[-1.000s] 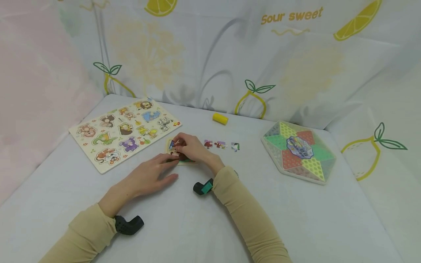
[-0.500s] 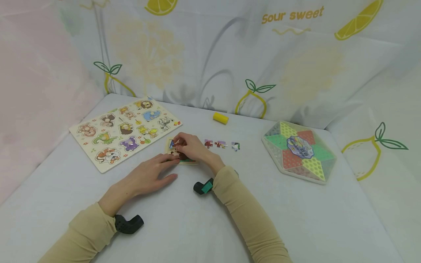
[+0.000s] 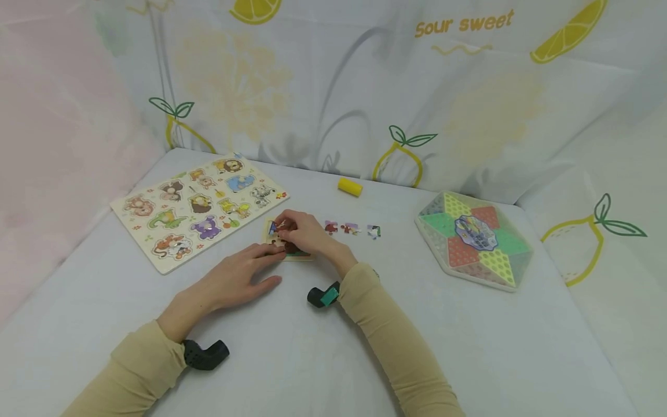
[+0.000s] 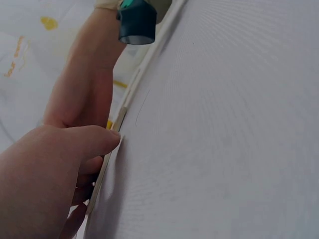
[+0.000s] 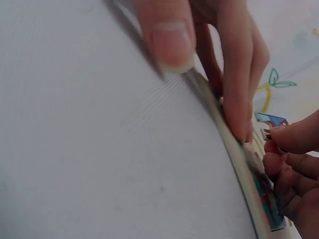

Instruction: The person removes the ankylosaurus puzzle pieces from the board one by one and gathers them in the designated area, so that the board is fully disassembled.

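Observation:
My right hand [image 3: 307, 234] is over a small wooden jigsaw board [image 3: 301, 258] at the table's middle. In the right wrist view its thumb and fingers pinch a jigsaw piece [image 5: 270, 119] with blue on it, tilted above the board. My left hand [image 3: 229, 282] lies at the board's near left, its fingers fairly straight and the fingertips resting on the board. Its thumb [image 4: 102, 140] is apart from the fingers, by the board's edge in the left wrist view. Both hands hide much of the board's picture.
Loose jigsaw pieces [image 3: 351, 229] lie in a row right of the board. An animal knob puzzle [image 3: 182, 255] is at the left. A yellow cylinder [image 3: 350, 186] lies at the back. A hexagonal board with coloured triangles [image 3: 462, 252] is on the right.

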Tool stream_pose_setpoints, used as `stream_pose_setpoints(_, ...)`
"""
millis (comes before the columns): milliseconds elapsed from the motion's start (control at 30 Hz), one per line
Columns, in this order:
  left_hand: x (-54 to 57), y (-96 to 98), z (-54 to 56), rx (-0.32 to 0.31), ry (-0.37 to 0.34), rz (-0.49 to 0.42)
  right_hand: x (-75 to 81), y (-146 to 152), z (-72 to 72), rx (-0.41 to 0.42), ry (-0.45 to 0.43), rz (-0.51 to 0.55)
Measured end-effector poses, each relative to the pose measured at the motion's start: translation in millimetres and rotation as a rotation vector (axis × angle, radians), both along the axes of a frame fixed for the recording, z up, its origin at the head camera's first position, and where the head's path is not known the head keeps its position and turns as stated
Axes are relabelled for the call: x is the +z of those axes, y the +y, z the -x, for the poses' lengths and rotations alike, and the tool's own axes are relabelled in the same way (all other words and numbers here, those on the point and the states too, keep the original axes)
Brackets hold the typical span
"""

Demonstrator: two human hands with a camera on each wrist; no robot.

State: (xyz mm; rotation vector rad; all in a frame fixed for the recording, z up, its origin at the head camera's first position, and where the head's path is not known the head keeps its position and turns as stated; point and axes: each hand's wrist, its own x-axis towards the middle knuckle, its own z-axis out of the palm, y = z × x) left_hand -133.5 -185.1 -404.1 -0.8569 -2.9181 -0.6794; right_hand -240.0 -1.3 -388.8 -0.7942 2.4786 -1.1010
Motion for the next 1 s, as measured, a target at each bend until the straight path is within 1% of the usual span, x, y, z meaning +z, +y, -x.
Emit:
stream_pose_setpoints(133, -1.8, 0.7, 0.0, -0.001, 0.012, -0.006, 10.3, 13, -1.9, -0.010, -0.022, 0.007)
stream_pose_setpoints(200, -2.0, 0.3, 0.0, 0.004, 0.022, -0.007, 14.7, 22, -2.8, -0.011, 0.000, 0.003)
stream_pose_setpoints(300, -2.0, -0.6, 0.3, 0.006, 0.031, -0.004, 17.9, 39, -4.1, -0.038, 0.029, -0.003)
stream_pose_setpoints(467, -1.0, -0.5, 1.2, -0.004, 0.026, -0.003, 13.7, 70, -6.4, -0.113, 0.032, 0.020)
stream_pose_setpoints(667, -0.6, -1.6, 1.0, -0.006, 0.023, 0.005, 7.2, 101, -14.8, -0.188, 0.038, 0.070)
stream_pose_setpoints(867, 0.0, -2.0, 0.2, 0.000, 0.008, 0.000, -3.2, 113, -20.5, -0.283, 0.051, 0.112)
stream_pose_setpoints(1000, -1.1, -1.1, 0.6, 0.000, 0.007, -0.004, -11.2, 113, -20.3, -0.312, 0.079, 0.115)
